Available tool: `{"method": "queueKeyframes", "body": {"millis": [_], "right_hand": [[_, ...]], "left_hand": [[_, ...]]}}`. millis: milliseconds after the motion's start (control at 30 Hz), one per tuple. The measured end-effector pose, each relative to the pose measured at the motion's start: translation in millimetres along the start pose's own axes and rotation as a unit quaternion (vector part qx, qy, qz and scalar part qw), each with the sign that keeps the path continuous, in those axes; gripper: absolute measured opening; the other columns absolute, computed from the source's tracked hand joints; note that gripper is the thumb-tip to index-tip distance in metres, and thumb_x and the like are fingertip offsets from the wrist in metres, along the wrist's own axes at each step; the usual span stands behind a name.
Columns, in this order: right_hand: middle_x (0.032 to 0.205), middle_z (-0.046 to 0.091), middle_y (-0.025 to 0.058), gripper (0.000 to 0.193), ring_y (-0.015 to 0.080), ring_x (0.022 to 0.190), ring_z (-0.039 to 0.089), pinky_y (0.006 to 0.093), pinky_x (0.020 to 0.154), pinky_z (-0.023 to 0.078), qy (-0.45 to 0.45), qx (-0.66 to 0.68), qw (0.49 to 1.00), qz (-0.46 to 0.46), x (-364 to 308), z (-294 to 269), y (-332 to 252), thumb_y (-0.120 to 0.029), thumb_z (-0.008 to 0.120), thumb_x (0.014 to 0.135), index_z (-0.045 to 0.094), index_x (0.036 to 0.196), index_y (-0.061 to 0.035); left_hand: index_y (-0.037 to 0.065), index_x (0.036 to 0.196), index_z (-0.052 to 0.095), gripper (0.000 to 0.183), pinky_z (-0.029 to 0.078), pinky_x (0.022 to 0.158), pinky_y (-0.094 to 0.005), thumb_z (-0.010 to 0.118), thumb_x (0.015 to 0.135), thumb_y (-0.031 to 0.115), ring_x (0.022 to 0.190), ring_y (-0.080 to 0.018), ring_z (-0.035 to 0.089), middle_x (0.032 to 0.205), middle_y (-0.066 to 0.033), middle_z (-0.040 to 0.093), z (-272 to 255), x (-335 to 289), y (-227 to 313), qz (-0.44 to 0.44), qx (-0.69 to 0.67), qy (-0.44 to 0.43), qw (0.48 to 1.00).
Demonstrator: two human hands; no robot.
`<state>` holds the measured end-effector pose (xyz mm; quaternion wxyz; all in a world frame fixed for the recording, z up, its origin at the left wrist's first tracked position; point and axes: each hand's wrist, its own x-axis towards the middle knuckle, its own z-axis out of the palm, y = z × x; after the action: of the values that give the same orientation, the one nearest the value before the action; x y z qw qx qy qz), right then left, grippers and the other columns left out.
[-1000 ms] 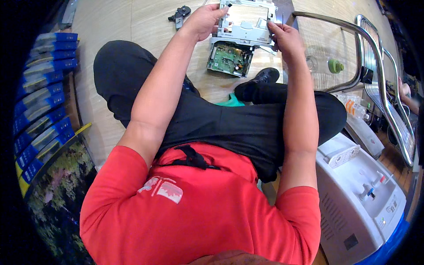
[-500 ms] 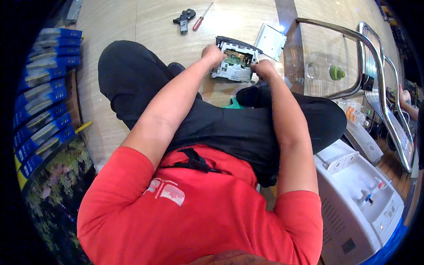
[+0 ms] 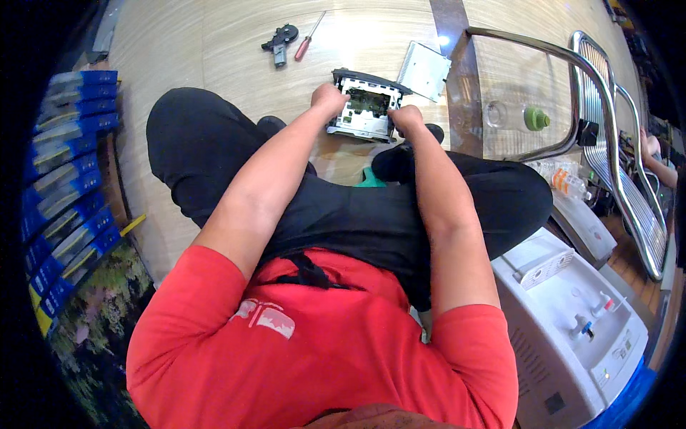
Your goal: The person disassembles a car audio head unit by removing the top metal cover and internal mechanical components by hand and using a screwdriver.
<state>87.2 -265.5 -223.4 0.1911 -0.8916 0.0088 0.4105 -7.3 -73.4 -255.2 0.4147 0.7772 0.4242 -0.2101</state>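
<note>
An opened car stereo unit point(image 3: 368, 104) with a silver metal chassis, a black front panel and a green circuit board inside is held beyond my crossed legs. My left hand point(image 3: 329, 99) grips its left side, fingers closed round the edge. On the opposite side, my right hand point(image 3: 407, 119) is closed on the chassis wall. Both sets of fingertips are partly hidden. Right behind the unit lies a flat silver metal cover point(image 3: 426, 70). Farther left on the floor are a red-handled screwdriver point(image 3: 308, 41) and a small black motor point(image 3: 281, 44).
A chrome-framed chair point(image 3: 593, 71) lies at the right, near a clear bottle with a green cap point(image 3: 536, 119). A white water dispenser point(image 3: 572, 322) stands lower right. Stacked blue boxes point(image 3: 75, 164) line the left. Another person's arm point(image 3: 659, 166) shows at the far right.
The view has shifted slightly. The stereo unit has tilted, so its interior now looks darker and its front panel sits at a different angle. Both hands keep their grip.
</note>
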Motion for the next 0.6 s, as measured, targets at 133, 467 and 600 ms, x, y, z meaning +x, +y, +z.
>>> {"method": "queueKeyframes", "body": {"millis": [133,467,600], "right_hand": [[0.057,0.057,0.0102,0.038,0.0222,0.045,0.053,0.0376,0.045,0.043,0.022,0.009,1.000,0.004,20.2,6.6,15.3,-0.032,0.067,0.083,0.062,0.067,0.0018],[0.090,0.067,0.0261,0.042,0.0376,0.088,0.066,0.0412,0.079,0.052,0.095,-0.127,0.985,-0.073,7.8,4.9,2.0,-0.036,0.068,0.078,0.070,0.084,0.0053],[0.097,0.065,0.0272,0.038,0.0391,0.097,0.063,0.0428,0.084,0.051,0.096,-0.093,0.990,-0.049,1.6,4.5,-4.9,-0.032,0.068,0.077,0.070,0.086,0.0048]], "left_hand": [[0.005,0.087,0.071,0.031,0.052,0.080,-0.0404,0.073,0.076,0.034,0.088,-0.0322,0.067,0.092,-0.0165,0.069,-0.5,1.1,10.4,0.031,0.034,0.005,0.999],[0.008,0.085,0.074,0.022,0.052,0.078,-0.0415,0.068,0.077,0.027,0.084,-0.0325,0.067,0.088,-0.0164,0.069,14.1,3.9,4.5,0.049,0.083,0.100,0.990],[0.007,0.084,0.073,0.018,0.052,0.079,-0.0428,0.062,0.078,0.019,0.084,-0.0342,0.067,0.088,-0.0185,0.068,14.5,3.7,4.8,0.043,0.082,0.101,0.991]]}}
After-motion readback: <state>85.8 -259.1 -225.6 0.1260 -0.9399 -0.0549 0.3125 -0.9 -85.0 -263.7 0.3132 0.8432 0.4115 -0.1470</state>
